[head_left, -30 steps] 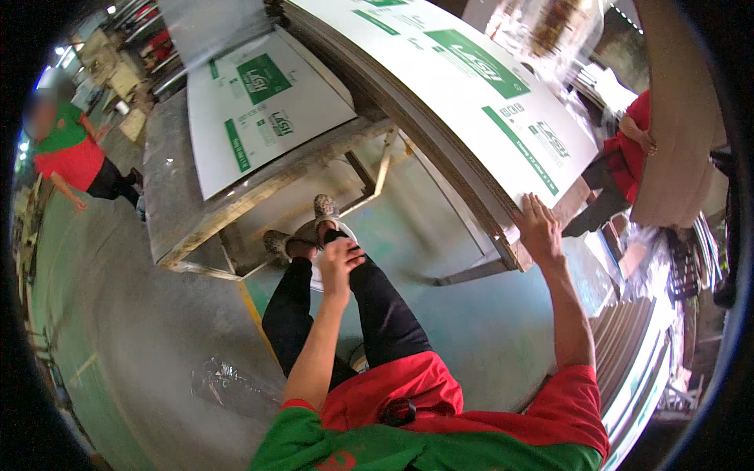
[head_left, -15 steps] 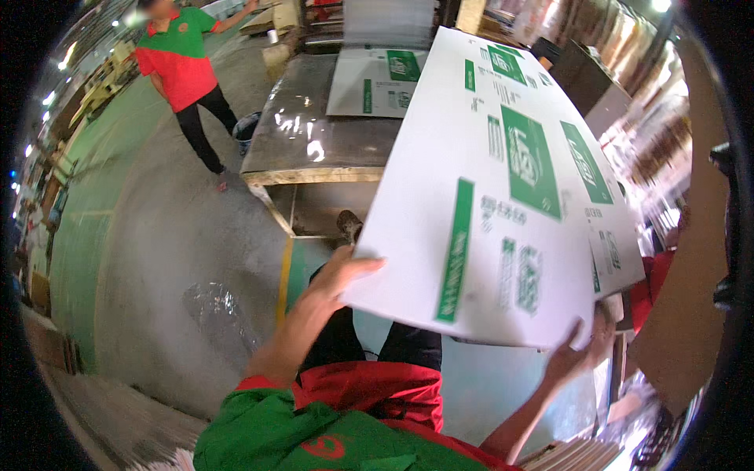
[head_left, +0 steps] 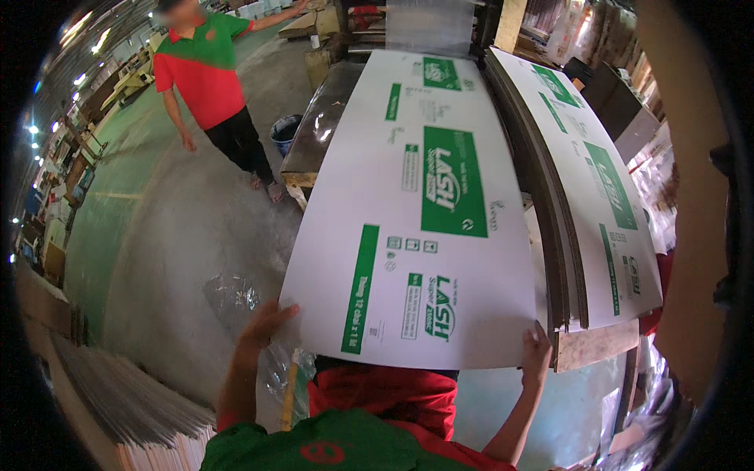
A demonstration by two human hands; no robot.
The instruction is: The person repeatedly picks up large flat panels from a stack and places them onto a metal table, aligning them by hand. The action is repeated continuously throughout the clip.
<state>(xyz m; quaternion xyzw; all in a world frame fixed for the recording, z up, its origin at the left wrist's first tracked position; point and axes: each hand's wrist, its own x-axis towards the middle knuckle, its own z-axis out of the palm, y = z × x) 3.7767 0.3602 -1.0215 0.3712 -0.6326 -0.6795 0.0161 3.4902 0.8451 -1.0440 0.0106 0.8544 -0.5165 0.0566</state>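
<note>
A large white printed cardboard sheet (head_left: pixel 424 212) with green panels is held flat in front of me, its near edge at my chest. My left hand (head_left: pixel 263 328) grips its near left corner. My right hand (head_left: pixel 536 352) grips the near right corner. The far end of the sheet reaches over a shiny brown table top (head_left: pixel 318 125). To the right a thick stack of similar printed sheets (head_left: pixel 585 196) lies on a wooden pallet (head_left: pixel 597 345).
Another person in a red and green shirt (head_left: pixel 206 71) stands on the concrete floor at the upper left, one arm stretched out. A blue bucket (head_left: pixel 284 132) sits by the table. Crumpled clear plastic film (head_left: pixel 232 294) lies on the floor. Stacked sheet edges (head_left: pixel 133 400) fill the lower left.
The sheet has swung from a tilted hold at my right to lying flat and lengthwise ahead of me. My view turned left; the other person now appears closer.
</note>
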